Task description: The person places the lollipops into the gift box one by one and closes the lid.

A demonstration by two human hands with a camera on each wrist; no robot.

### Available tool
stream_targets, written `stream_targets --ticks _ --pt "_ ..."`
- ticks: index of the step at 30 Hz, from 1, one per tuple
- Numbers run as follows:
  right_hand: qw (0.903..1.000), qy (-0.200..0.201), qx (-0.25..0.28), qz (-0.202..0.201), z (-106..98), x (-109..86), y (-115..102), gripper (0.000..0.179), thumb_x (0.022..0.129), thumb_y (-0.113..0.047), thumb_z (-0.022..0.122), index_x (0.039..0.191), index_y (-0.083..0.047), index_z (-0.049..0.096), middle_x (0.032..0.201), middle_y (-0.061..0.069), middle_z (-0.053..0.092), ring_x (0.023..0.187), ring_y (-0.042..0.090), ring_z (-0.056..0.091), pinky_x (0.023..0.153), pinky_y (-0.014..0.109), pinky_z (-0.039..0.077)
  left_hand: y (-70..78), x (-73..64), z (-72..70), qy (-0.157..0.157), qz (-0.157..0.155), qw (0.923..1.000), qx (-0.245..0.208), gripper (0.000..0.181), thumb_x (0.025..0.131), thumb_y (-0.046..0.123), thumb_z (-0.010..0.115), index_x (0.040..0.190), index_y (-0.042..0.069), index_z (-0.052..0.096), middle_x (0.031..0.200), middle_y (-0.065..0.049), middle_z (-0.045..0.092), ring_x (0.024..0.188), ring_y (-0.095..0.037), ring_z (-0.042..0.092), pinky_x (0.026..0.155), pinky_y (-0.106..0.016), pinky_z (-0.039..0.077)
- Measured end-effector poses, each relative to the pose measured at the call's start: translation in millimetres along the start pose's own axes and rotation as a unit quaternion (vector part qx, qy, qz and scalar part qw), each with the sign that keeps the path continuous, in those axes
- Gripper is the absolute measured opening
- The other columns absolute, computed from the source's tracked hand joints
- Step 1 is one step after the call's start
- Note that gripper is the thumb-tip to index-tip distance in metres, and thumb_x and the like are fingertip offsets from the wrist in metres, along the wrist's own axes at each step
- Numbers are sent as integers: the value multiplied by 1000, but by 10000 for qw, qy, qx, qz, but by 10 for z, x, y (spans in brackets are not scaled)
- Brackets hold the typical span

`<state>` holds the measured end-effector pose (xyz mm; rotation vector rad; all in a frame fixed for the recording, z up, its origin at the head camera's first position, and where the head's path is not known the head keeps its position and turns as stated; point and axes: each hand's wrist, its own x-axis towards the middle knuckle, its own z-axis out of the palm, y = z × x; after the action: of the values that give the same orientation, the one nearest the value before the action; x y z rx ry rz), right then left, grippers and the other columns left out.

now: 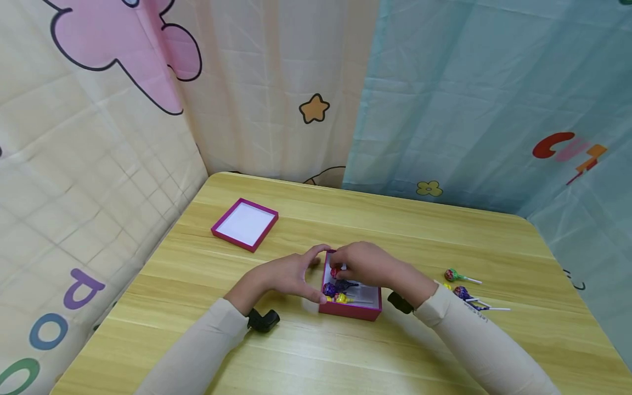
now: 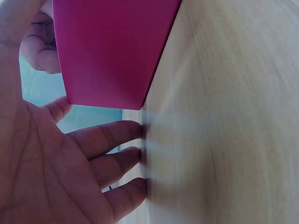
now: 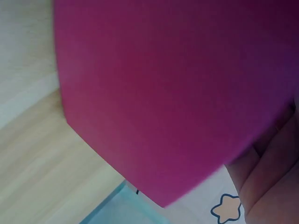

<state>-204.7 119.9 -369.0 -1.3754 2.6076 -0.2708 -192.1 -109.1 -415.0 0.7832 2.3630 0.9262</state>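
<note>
A magenta open-topped box [image 1: 350, 311] with a white inside stands on the table, several wrapped lollipops lying in it. My left hand [image 1: 291, 274] spans the box's left end, thumb at the near corner and index finger at the far corner. In the left wrist view, its other fingers [image 2: 114, 165] touch the tabletop beside the box. My right hand [image 1: 367, 263] reaches into the box from above and pinches a red lollipop [image 1: 336, 272]. Below that are a purple lollipop [image 1: 329, 289] and a yellow one [image 1: 342, 298]. In the right wrist view, the box wall hides the right fingertips.
The box's magenta-rimmed lid [image 1: 247, 224] lies with its white inside up at the table's back left. More lollipops [image 1: 461, 292] lie right of the box, partly behind my right sleeve. Printed curtains [image 1: 276, 99] hang behind the wooden table [image 1: 316, 351].
</note>
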Motion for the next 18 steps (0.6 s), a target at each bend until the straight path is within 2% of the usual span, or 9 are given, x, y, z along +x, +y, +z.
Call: stream_targets --ticks 18 --pt "9997 214 -96 50 151 40 17 9 91 -24 74 94 -18 70 83 -12 61 70 6 53 69 26 49 -21 7 1 -12 84 10000 -3 109 75 61 78 157 33 13 153 -12 41 139 -22 39 112 -44 33"
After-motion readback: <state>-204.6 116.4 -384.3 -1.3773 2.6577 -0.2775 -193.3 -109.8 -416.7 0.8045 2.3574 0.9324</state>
